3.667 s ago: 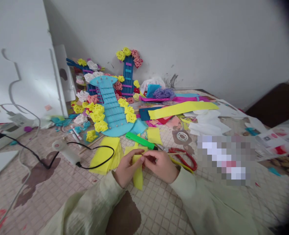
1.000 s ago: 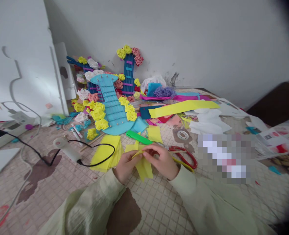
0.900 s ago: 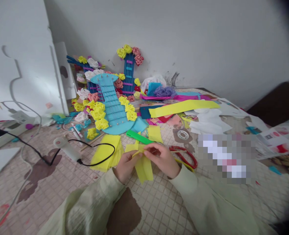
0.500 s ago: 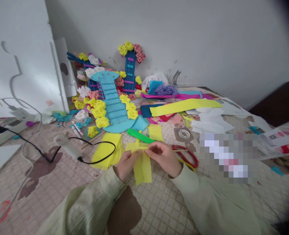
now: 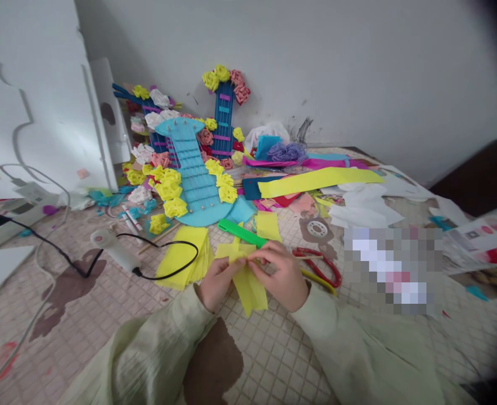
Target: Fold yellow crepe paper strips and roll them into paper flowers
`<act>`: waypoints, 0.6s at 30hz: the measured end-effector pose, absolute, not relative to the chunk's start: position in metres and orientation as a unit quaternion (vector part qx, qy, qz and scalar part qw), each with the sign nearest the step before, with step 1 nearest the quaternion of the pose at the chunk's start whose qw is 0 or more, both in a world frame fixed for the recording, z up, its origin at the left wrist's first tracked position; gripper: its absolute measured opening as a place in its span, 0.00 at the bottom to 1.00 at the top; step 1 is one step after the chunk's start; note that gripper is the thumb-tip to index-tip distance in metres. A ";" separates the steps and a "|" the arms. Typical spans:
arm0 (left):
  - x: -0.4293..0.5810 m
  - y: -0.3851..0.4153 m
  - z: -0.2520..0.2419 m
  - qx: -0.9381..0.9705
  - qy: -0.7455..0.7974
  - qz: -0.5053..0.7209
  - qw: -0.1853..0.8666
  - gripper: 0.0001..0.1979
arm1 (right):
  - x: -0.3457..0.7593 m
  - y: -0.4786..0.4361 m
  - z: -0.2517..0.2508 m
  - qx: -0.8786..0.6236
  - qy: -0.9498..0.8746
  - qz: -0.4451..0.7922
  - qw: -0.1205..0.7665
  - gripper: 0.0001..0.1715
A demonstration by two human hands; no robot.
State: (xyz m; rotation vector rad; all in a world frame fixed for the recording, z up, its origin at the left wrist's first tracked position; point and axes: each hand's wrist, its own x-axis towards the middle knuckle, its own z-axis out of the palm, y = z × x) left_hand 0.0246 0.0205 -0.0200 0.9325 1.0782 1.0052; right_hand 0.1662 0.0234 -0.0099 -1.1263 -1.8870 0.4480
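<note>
My left hand (image 5: 215,282) and my right hand (image 5: 280,274) meet over the tiled table, both pinching the top edge of a yellow paper strip (image 5: 251,291). The strip hangs down between them and its lower end points towards me. Just beyond my fingers lie more yellow paper pieces (image 5: 228,250) and a green cutter (image 5: 242,233). Red-handled scissors (image 5: 321,264) lie right of my right hand.
A stack of yellow sheets (image 5: 183,260) and a white glue gun (image 5: 114,252) with a black cord lie to the left. Blue guitar-shaped crafts with paper roses (image 5: 191,174) stand at the back. Coloured paper strips (image 5: 316,180) and white sheets cover the right side.
My hands have kept hold of the yellow strip and worked its top edge; the hanging part has swung from straight down to slightly right. The view has shifted a little.
</note>
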 end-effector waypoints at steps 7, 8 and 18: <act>0.023 0.022 -0.020 0.443 0.458 0.436 0.636 0.14 | 0.167 0.022 -0.005 -0.434 -0.743 0.248 0.445 0.08; 0.023 0.022 -0.019 0.447 0.459 0.433 0.633 0.14 | 0.168 0.022 -0.004 -0.438 -0.733 0.264 0.449 0.08; 0.022 0.019 -0.018 0.494 0.464 0.407 0.613 0.12 | 0.168 0.033 -0.014 -0.475 -0.625 0.462 0.413 0.10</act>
